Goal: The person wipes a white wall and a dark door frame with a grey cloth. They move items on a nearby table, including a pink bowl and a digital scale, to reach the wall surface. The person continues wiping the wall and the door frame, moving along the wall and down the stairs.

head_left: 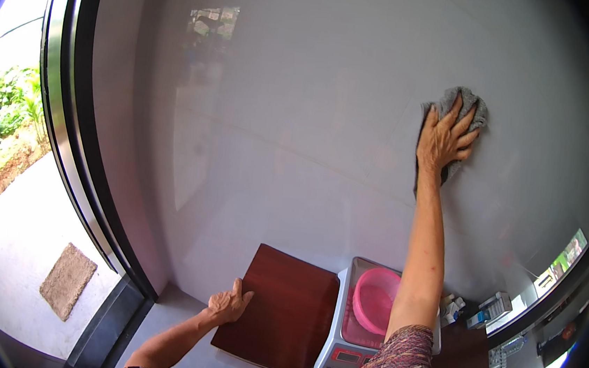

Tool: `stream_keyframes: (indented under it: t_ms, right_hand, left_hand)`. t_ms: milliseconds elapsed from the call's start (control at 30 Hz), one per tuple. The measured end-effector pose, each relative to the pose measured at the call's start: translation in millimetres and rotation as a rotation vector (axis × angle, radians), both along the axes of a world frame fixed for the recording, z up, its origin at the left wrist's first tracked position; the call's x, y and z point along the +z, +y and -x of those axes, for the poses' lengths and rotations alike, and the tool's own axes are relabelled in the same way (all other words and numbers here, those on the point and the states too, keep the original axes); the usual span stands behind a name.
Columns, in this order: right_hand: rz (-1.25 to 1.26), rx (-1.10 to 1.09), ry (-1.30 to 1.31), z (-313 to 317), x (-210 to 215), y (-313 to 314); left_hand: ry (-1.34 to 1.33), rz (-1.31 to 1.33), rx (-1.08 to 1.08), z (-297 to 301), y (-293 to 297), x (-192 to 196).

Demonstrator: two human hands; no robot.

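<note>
Flat, right hand (pixel 444 139) presses crumpled grey cloth (pixel 463 111); glossy wall (pixel 300 114).

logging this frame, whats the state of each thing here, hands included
right hand: raised, fingers spread, pressing a cloth flat to the wall
cloth: grey, bunched, held against the wall
left hand: open, resting on the table's edge
table: dark wood, bare where it shows
scale: on the table, a bowl on its pan
bowl: pink, upright, looks empty
doormat: flat on the ground outside
</note>
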State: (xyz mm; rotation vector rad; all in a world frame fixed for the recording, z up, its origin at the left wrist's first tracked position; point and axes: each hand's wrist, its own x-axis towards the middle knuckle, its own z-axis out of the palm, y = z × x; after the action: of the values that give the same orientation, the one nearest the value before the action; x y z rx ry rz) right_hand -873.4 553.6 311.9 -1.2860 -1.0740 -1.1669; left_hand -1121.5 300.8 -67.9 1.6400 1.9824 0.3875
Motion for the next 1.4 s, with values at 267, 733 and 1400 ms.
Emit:
stream_keyframes:
  t_ms: [267,733,1400]
  right_hand:
    - [-0.180,0.193,-0.270,152.1,9.6,-19.8]
    - [0.031,0.491,-0.791,193.9,-33.4,-18.8]
    - [-0.147,-0.187,0.209,6.6,21.1,9.3]
  left_hand:
    - [-0.052,-0.050,0.005,-2.1,-2.6,3.8]
    - [-0.089,-0.078,0.026,-2.9,-4.3,5.7]
    - [-0.085,-0.055,0.047,-3.6,-3.6,0.7]
